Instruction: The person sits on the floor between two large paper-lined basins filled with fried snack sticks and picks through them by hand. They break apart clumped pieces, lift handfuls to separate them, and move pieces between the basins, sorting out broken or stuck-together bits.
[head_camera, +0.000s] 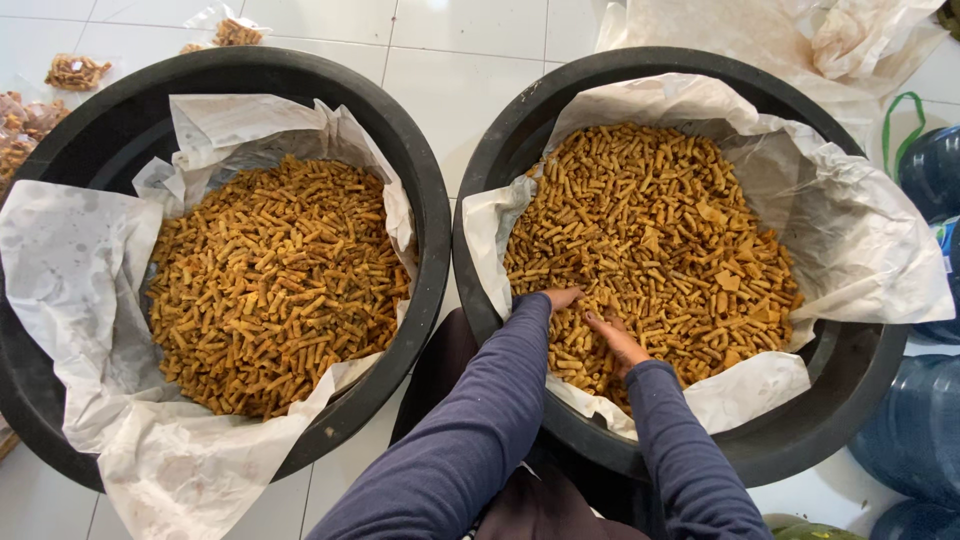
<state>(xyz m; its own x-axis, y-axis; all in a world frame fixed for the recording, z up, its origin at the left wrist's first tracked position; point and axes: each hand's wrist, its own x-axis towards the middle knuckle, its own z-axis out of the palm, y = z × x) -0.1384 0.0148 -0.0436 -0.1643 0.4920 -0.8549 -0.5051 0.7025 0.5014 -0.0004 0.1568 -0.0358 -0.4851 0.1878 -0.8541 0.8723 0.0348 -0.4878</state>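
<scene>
I have both hands in the right black tub (500, 160); left hand (560, 297) flat, right hand (617, 342) fingers dug into the fried snack sticks (650, 240) (near edge); I'd scoop shallow, sparing the paper liner (860, 250).
</scene>
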